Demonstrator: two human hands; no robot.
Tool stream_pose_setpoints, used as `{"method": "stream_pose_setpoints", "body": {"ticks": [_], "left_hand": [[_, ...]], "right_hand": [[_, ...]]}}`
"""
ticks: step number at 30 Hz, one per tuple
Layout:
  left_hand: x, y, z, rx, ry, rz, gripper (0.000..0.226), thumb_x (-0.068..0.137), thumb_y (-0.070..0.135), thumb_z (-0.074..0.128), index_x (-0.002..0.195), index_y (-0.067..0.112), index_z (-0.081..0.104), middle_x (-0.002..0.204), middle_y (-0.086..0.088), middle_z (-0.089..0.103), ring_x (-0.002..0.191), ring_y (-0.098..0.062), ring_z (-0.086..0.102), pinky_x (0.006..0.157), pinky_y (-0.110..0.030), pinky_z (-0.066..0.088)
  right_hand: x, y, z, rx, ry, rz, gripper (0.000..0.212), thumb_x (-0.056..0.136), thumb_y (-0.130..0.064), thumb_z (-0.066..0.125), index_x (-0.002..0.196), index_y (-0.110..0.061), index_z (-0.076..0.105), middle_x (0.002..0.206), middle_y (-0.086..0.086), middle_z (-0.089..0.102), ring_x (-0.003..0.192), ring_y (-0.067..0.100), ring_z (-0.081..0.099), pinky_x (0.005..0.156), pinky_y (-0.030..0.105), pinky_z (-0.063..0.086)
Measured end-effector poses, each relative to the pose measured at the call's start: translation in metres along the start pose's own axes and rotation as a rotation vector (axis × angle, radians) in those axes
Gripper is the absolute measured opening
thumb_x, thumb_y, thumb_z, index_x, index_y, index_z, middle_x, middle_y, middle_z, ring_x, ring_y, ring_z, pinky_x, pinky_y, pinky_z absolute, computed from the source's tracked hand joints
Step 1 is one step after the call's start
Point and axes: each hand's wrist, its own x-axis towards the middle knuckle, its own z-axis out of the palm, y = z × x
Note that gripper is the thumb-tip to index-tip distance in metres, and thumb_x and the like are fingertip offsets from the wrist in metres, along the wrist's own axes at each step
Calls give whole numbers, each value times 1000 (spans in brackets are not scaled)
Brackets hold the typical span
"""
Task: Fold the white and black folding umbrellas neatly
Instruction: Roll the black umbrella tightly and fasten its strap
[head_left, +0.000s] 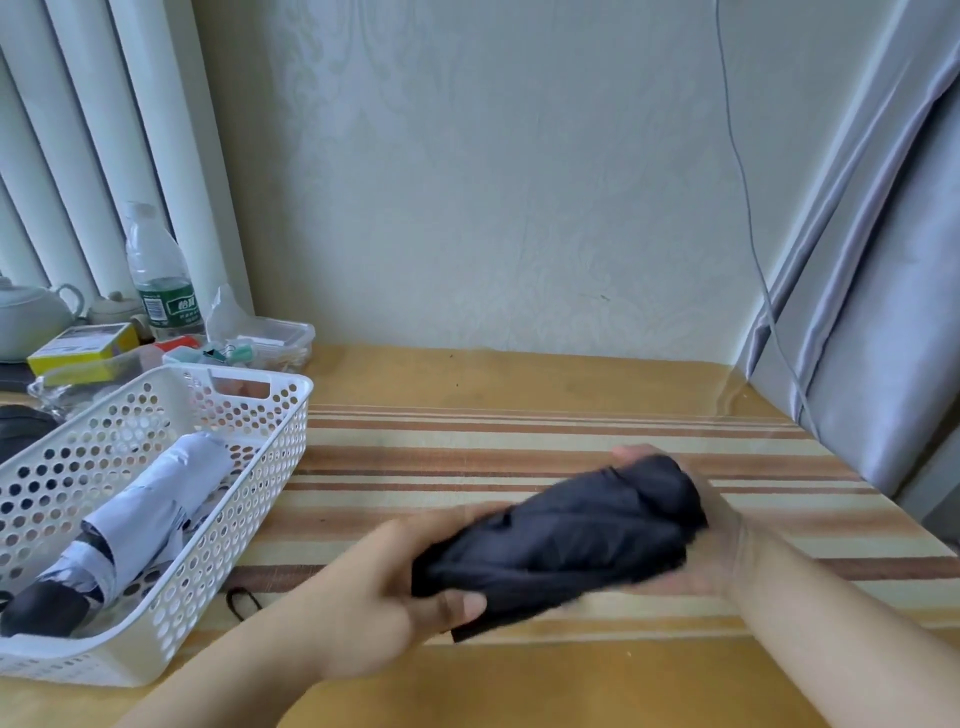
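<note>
A black folding umbrella (566, 540), collapsed and rolled into a bundle, lies slanted above the striped table between both hands. My left hand (374, 587) grips its lower left end, thumb across the fabric. My right hand (717, 540) cups the upper right end from behind, with fingertips showing over the top. The white folding umbrella (150, 514), folded with a black handle, lies inside the white perforated basket (270, 462) at the left.
A thin black loop (241, 603) lies on the table beside the basket. Behind the basket stand a water bottle (156, 270), a yellow box (83, 348), a clear container (270, 338) and a teapot (31, 312). A grey curtain (883, 312) hangs at the right edge.
</note>
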Motion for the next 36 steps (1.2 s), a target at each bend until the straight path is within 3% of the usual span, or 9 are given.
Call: {"method": "stream_pose_setpoints", "body": {"ticks": [4,6,10,16,20,24,27,32,36], "left_hand": [[18,13,-6,-245,139,-214,22,83,8,68,99,23,68,82,-2,70,66,-15,63,56,-22,47],[24,15,-9,-367,199,-328,20,86,4,64,101,16,68,85,-8,71,67,-22,66,54,-27,49],[29,12,-15,-396,285,-444,20,84,5,66,98,19,70,89,-13,73,72,-30,70,63,-36,54],[32,9,-12,-368,323,-519,30,83,4,67,106,22,61,87,-12,73,63,-31,69,50,-29,52],[32,6,-16,-257,331,-523,24,81,8,70,90,28,60,85,-9,71,69,-29,70,60,-34,56],[31,5,-21,-96,230,-514,25,79,12,72,95,29,62,88,-4,71,70,-23,72,67,-35,59],[35,4,-22,53,224,-537,35,79,19,73,107,28,54,92,-3,68,72,-21,70,70,-35,58],[39,0,-8,442,136,-368,20,76,21,65,95,20,58,86,-1,68,78,-24,65,64,-32,51],[32,-12,12,848,160,-157,36,84,32,59,119,33,50,108,13,62,100,-16,57,81,-30,47]], "right_hand": [[22,27,11,110,-220,-162,45,88,-20,35,120,-3,63,120,18,63,110,30,60,103,45,40],[21,32,9,-84,-109,-211,46,76,-7,44,116,-4,67,112,18,66,90,28,64,91,40,49],[10,42,19,-572,189,-245,23,93,-1,53,111,-10,66,86,9,74,58,11,58,61,23,49],[-9,40,39,-1018,323,-410,16,95,-10,50,103,-24,52,79,-4,73,65,9,64,68,27,51],[-21,38,46,-1075,57,-284,32,87,-11,65,112,-29,55,110,-23,68,104,3,62,92,22,46],[-20,37,49,-1384,268,-645,7,85,-32,66,89,-34,70,77,-19,69,68,3,61,63,16,45],[-15,39,50,-1882,225,-1032,17,84,-34,57,80,-27,72,71,-14,51,66,-1,37,52,13,29],[-18,34,65,-2047,57,-1175,23,89,-24,54,76,-17,71,70,-6,54,66,11,46,54,18,37],[1,26,59,-1852,266,-1098,25,82,-35,56,73,-18,73,69,-8,57,68,5,48,60,20,41]]}}
